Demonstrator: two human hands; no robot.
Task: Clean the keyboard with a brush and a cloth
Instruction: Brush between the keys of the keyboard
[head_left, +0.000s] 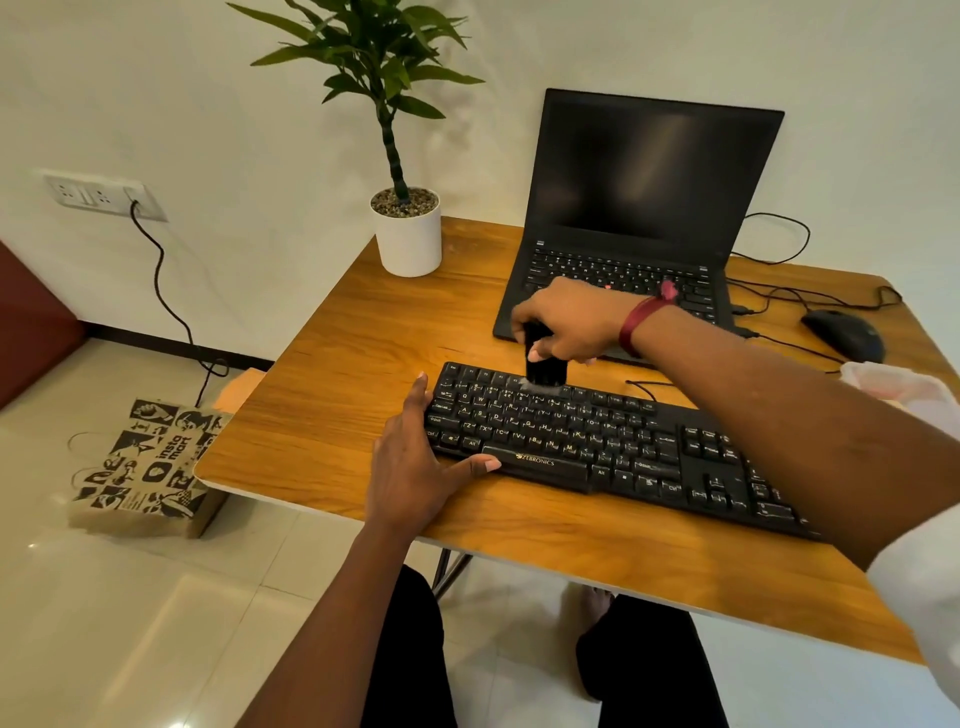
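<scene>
- Wooden table (322, 374): keyboard (597, 441) at centre.
- Right hand (566, 325): fingers curled round brush (545, 366), bristles on top key rows.
- Left hand (415, 457): fingers straight, pressing keyboard's 9 o'clock end.

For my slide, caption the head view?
Right hand holds a black brush on the Zebronics keyboard; left hand rests on its end.

The light is soft and warm, a bit yellow, and nothing looks very dark or very bright. The wooden table (332, 353) glows orange. The floor tiles (171, 634) have a pale shiny patch. The laptop screen (654, 171) is black with a faint grey shine. Shadows are weak and fuzzy. The tip of the brush (545, 371) looks smeary. Near the edges things bend and stretch, and the white sleeve (924, 597) is blurry.
</scene>
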